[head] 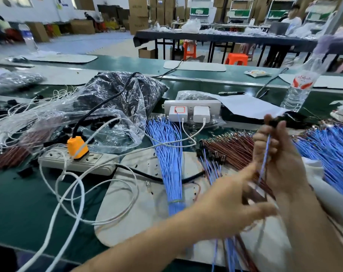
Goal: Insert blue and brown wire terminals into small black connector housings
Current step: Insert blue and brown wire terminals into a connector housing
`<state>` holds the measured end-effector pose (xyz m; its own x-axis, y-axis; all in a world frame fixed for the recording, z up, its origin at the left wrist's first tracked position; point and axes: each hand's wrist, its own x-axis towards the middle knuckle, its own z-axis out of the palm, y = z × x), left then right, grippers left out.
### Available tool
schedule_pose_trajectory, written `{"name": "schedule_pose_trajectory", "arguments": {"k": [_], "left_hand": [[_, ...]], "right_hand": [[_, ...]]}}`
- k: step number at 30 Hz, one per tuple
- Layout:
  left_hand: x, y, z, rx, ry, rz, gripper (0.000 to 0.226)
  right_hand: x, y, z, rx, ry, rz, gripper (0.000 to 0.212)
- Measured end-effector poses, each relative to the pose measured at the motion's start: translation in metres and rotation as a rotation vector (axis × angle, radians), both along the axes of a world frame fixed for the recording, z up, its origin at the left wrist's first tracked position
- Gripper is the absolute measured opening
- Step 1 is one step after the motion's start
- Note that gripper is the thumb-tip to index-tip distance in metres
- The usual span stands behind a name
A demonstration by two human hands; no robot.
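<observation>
Right hand [274,154] holds blue wire [265,154] upright, housing [273,122] seemingly topmost.

Cannot make out the fingers of the left hand [231,201], smeared by motion; barely see the small black connector housing [275,122], mostly covered by fingertips of the right hand [278,156]; lose the thin blue and brown wires [230,252] at the bottom edge; cannot resolve their terminals, too small.
</observation>
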<state>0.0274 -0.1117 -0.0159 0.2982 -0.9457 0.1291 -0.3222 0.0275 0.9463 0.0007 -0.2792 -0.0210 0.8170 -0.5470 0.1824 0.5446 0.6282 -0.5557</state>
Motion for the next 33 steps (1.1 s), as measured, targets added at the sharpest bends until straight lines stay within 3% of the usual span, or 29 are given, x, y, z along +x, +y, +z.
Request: {"name": "schedule_pose_trajectory", "arguments": {"k": [2, 4, 6, 9, 10, 12, 14, 18, 21, 23, 29, 33], "left_hand": [[-0.007, 0.017, 0.001, -0.036, 0.02, -0.02, 0.055], [-0.009, 0.041, 0.001, -0.023, 0.117, -0.057, 0.046], [-0.01, 0.057, -0.005, 0.057, 0.042, -0.059, 0.035], [-0.003, 0.075, -0.01, 0.271, -0.122, -0.039, 0.082], [0.003, 0.079, -0.009, 0.256, -0.227, -0.027, 0.073], [0.014, 0.085, -0.003, 0.172, -0.379, 0.091, 0.045], [0.023, 0.083, 0.002, 0.115, -0.383, 0.178, 0.033], [0.03, 0.038, -0.015, 0.218, -0.437, 0.288, 0.062], [0.028, 0.008, -0.031, 0.358, -0.345, 0.31, 0.088], [0.023, 0.0, -0.04, 0.381, -0.31, 0.324, 0.093], [0.025, 0.001, -0.043, 0.368, -0.384, 0.347, 0.084], [0.053, 0.036, -0.03, 0.219, -0.505, 0.452, 0.056]], "right_hand": [[0.008, -0.002, -0.01, -0.138, 0.226, -0.187, 0.017], [0.015, 0.002, -0.02, -0.493, 0.502, -0.442, 0.015], [0.019, 0.006, -0.033, -0.941, 0.713, -0.624, 0.021], [0.023, 0.017, -0.043, -1.35, 0.849, -0.656, 0.026], [0.024, 0.019, -0.044, -1.406, 0.867, -0.647, 0.027], [0.025, 0.02, -0.045, -1.437, 0.889, -0.644, 0.029], [0.024, 0.019, -0.045, -1.447, 0.93, -0.641, 0.029], [0.024, 0.023, -0.045, -1.49, 1.002, -0.642, 0.032], [0.026, 0.026, -0.045, -1.467, 0.961, -0.64, 0.036], [0.027, 0.026, -0.046, -1.47, 0.926, -0.62, 0.038], [0.029, 0.026, -0.048, -1.522, 0.874, -0.515, 0.049], [0.035, 0.035, -0.052, -1.591, 0.902, -0.528, 0.058]]}}
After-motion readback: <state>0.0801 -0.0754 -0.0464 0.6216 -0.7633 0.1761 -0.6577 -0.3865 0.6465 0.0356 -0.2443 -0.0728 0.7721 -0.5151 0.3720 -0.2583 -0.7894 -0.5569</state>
